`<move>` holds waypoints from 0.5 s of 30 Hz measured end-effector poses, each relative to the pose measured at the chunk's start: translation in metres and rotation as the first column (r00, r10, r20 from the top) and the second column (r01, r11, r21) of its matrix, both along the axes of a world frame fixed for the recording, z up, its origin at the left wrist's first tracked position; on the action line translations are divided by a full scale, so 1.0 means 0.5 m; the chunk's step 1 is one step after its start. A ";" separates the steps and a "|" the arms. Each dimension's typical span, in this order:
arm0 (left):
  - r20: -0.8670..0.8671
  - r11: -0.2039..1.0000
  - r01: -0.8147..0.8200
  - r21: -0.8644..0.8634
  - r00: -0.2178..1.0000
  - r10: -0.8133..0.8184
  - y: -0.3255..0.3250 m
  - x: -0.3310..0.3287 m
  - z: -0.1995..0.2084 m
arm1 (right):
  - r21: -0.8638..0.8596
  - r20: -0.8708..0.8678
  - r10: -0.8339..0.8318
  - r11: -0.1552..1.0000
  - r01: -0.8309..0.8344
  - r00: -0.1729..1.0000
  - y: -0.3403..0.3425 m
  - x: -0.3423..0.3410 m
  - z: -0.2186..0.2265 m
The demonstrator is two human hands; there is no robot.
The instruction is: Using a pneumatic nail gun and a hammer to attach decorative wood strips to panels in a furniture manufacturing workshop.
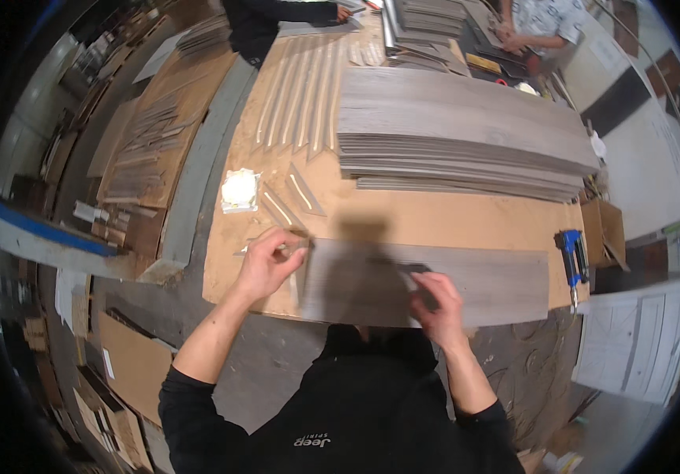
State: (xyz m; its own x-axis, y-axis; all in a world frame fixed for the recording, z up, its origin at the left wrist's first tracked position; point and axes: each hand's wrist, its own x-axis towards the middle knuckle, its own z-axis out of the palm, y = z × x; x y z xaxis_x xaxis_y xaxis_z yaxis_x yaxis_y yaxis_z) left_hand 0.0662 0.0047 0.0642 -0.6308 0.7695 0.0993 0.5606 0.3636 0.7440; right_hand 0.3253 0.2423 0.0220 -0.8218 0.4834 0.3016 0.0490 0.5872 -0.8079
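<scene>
Grey board (502, 283) flat along desk's (466, 217) near edge; left hand (267, 265) at its left end, curled; right hand (439, 306) by its middle, half-open; I can't tell if either grips; probably stiff, light, slick; take opposite edges.

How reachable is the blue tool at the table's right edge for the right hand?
Likely yes: a flat grey panel lies between the right hand and the blue tool, and nothing upright appears to block the way.
</scene>
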 end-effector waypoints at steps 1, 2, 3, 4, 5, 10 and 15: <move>0.313 0.983 -0.166 0.075 0.940 0.135 0.041 0.021 0.008 | 0.071 -0.021 0.113 0.991 -0.111 0.993 -0.002 -0.015 0.016; 0.316 0.988 -0.130 0.078 0.944 0.099 0.082 0.036 0.006 | 0.147 -0.028 0.222 0.965 -0.215 0.975 0.002 -0.028 0.033; 0.610 0.976 -0.176 0.131 0.790 0.060 0.123 0.052 0.004 | 0.152 -0.025 0.187 0.972 -0.181 0.982 0.008 -0.036 0.055; 0.835 0.961 -0.231 0.155 0.550 -0.003 0.165 0.071 0.002 | 0.204 -0.024 0.285 0.940 -0.274 0.958 0.014 -0.041 0.076; 0.867 0.967 -0.214 0.136 0.499 -0.012 0.210 0.096 0.007 | 0.254 -0.014 0.378 0.897 -0.362 0.926 0.029 -0.035 0.090; 0.950 0.997 -0.031 0.069 0.307 -0.056 0.346 0.187 -0.069 | 0.264 -0.075 0.276 0.932 -0.248 0.958 0.105 0.053 0.112; 0.991 0.968 0.250 -0.003 0.130 -0.030 0.480 0.290 -0.087 | 0.043 -0.228 0.057 0.998 -0.048 0.972 0.211 0.182 0.077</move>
